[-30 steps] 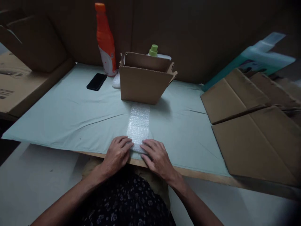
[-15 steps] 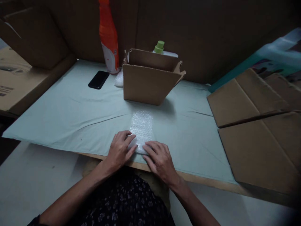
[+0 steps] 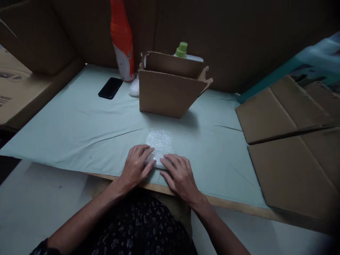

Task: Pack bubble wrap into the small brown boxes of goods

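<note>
Now shorter, bubble wrap (image 3: 158, 141), seemingly rolled further, fingers (image 3: 168, 165) at near end

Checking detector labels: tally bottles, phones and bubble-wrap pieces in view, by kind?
Bottles: 3 (orange bottle, green-capped bottle, teal bottle)
Phones: 1 (black phone)
Bubble-wrap pieces: 2 (front piece by the left hand and right hand; rear piece near the orange bottle)
Total: 6

Clear bubble wrap (image 3: 159, 141), kinda shiny, lying flat on the pale cloth (image 3: 79, 120), near end folded over.
</note>
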`<state>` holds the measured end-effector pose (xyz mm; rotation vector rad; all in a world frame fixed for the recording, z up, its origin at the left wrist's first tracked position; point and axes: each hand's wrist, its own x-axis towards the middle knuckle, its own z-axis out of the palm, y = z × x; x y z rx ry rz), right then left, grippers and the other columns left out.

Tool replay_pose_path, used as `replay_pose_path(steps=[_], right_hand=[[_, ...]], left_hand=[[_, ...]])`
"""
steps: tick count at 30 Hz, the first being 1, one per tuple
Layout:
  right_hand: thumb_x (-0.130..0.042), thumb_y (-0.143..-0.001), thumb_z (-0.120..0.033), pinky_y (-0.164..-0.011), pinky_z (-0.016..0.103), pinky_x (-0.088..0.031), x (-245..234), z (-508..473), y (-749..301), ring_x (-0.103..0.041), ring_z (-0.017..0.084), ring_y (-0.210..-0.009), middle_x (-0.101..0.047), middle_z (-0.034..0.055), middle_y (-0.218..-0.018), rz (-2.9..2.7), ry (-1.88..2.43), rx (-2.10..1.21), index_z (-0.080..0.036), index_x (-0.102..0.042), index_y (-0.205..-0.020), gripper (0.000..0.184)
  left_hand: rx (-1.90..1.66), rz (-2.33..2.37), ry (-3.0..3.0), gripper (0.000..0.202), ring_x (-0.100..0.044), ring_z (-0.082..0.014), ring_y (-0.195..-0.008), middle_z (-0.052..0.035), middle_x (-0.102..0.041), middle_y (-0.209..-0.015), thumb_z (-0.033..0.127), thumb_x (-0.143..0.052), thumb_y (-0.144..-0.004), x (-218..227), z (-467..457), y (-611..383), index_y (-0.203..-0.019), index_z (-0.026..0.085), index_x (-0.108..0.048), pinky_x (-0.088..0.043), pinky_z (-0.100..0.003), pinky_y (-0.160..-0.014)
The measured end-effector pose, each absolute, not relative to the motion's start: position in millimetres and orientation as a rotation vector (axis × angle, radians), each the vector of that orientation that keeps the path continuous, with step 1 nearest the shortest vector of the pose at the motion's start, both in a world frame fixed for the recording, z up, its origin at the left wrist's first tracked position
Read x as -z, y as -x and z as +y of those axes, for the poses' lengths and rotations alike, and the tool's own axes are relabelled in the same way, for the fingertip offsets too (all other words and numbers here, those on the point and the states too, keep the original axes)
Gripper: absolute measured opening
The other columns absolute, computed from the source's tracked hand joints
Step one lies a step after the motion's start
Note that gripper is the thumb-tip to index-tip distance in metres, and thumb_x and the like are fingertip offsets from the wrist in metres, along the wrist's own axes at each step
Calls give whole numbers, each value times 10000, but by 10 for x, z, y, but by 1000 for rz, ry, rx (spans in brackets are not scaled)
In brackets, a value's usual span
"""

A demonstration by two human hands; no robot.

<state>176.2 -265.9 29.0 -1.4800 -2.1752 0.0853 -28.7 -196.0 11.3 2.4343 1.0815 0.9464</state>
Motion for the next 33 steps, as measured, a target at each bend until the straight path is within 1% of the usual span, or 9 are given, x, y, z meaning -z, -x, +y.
replay_pose_path(steps=[2,5,11,14,22,26,30,32,33], right_hand=[[-592,-989,-218,-926,447,-485,-280,-2605,-1751,-648,257,-1053,-742,89,-1110,-2093,1465,-160,-195,-660,-1207,229],[-592,-996,-235,-876,402,-503,-326,-2628,-1747,-666,215,-957,-752,51,-1017,-2018,1451,-359,-207,-658,-1209,225],[-623,-967,-289,-939,464,-491,-408,-2776,-1731,-600,298,-1158,-642,156,-1321,-2137,1540,-140,-180,-626,-1302,352],[-628,-950,-218,-963,479,-481,-348,-2653,-1708,-601,308,-1173,-663,139,-1312,-2232,1548,-136,-196,-639,-1292,343],[-594,-962,-248,-911,434,-524,-394,-2443,-1663,-679,232,-983,-760,72,-1083,-1878,1514,-599,-231,-685,-1205,260],[-628,-932,-289,-1009,451,-505,-463,-2556,-1655,-639,255,-1157,-698,100,-1230,-1818,1417,-799,-235,-708,-1087,183],[-615,-950,-430,-980,403,-545,-435,-2634,-1719,-594,258,-1277,-571,150,-1430,-1520,1373,-1166,-247,-532,-1404,496],[-586,-963,-518,-883,356,-571,-405,-2663,-1745,-651,236,-1155,-630,133,-1331,-1366,1319,-1383,-249,-451,-1484,601],[-580,-960,-553,-830,329,-570,-391,-2673,-1755,-672,221,-1055,-669,111,-1229,-1314,1305,-1461,-236,-510,-1434,574]], left_hand=[[-934,978,-2424,366,-556,-283,-1187,-134,-634,-1252,241,-610,-959,-163,-2024,360,-1316,176,-561,-486,-459,-1005],[-856,917,-2379,398,-569,-258,-1133,-103,-661,-1193,190,-574,-964,-234,-2125,459,-1359,197,-521,-496,-438,-976],[-765,1144,-2414,317,-589,-273,-978,-116,-679,-1073,246,-570,-970,-181,-1981,332,-1275,162,-596,-525,-450,-862],[-849,1279,-2341,327,-598,-285,-1021,-133,-663,-1116,299,-588,-963,-152,-1898,273,-1259,163,-615,-521,-482,-906],[-927,1184,-1243,734,-671,-225,-1052,-141,-632,-1232,413,-677,-887,-219,-2233,438,-1504,185,-354,-575,-364,-869],[-822,1054,-967,862,-661,-197,-925,-78,-680,-1064,382,-747,-807,-269,-2321,389,-1539,178,-342,-559,-311,-809],[-812,1000,-963,860,-625,-169,-867,-72,-670,-1122,387,-752,-779,-324,-2323,330,-1535,195,-391,-532,-273,-774],[-778,996,-1063,838,-622,-173,-873,-77,-667,-1161,387,-735,-787,-336,-2309,320,-1533,200,-402,-533,-281,-786],[-746,996,-1121,822,-623,-176,-867,-75,-673,-1147,386,-717,-800,-333,-2299,319,-1535,199,-400,-536,-289,-786]])
